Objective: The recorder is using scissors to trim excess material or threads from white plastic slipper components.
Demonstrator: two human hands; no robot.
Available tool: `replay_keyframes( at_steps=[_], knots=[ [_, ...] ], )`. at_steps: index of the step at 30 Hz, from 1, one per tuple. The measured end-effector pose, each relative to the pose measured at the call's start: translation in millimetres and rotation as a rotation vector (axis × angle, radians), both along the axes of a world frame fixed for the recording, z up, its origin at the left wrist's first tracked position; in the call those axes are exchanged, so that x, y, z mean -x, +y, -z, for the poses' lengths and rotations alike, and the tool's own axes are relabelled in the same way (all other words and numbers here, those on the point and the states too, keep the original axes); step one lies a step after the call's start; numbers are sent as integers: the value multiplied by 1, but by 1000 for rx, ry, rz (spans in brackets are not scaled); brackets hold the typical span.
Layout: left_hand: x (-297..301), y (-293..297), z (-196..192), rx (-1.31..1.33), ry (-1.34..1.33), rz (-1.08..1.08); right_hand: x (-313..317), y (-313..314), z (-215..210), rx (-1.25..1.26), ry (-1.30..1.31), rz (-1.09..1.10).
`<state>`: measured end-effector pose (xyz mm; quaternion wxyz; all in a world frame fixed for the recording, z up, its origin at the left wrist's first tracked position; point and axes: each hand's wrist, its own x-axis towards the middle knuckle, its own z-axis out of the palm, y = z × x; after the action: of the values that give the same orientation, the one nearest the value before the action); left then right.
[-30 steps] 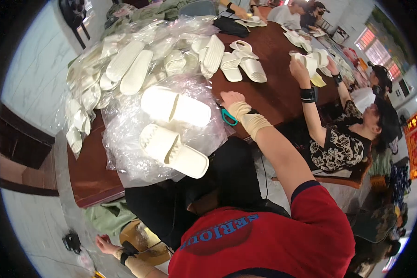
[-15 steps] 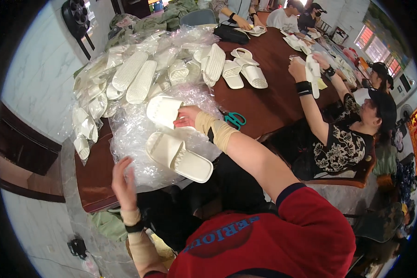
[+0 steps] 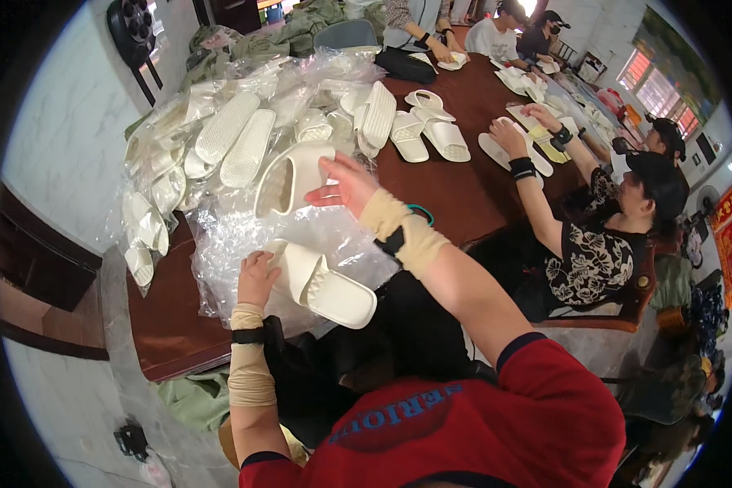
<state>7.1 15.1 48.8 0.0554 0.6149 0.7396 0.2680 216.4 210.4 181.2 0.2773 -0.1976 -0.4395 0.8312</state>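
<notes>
Lifted slipper: a cream white moulded foam slide slipper [image 3: 289,177] is held up above the table, tilted on its side, with the strap opening toward the person.
Right hand: the right hand [image 3: 343,185] grips this slipper at its edge; the fingers are partly spread, not fully closed.
Second slipper: another cream white foam slide slipper [image 3: 324,283] lies on a sheet of clear crinkled plastic film [image 3: 236,244], near the table edge.
Left hand: the left hand [image 3: 257,278] rests on the end of the lying slipper with fingers curled on it; I cannot tell if it really grips.
Table: a dark brown wooden table [image 3: 464,195] carries everything.
Containers: clear plastic bags [image 3: 220,138] at the far left are piled, each with white slippers inside; how many I cannot tell.
Risk: I think the lifted slipper could slip out, because the hold is only on one edge. The smooth film may also slide and take the lying slipper off the table edge.
Others: a co-worker's hands [image 3: 508,138] touch more loose white slippers [image 3: 431,130] farther on the table.
</notes>
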Motion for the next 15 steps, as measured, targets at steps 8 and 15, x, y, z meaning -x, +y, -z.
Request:
replay_keyframes(
  at_steps=[8,15],
  knots=[
    [16,2,12,-65,59,-80,-62,-38,-31,-1587,-724,-335],
    [5,14,9,10,-13,-182,-66,-83,-31,-1809,-948,-1000]
  ],
)
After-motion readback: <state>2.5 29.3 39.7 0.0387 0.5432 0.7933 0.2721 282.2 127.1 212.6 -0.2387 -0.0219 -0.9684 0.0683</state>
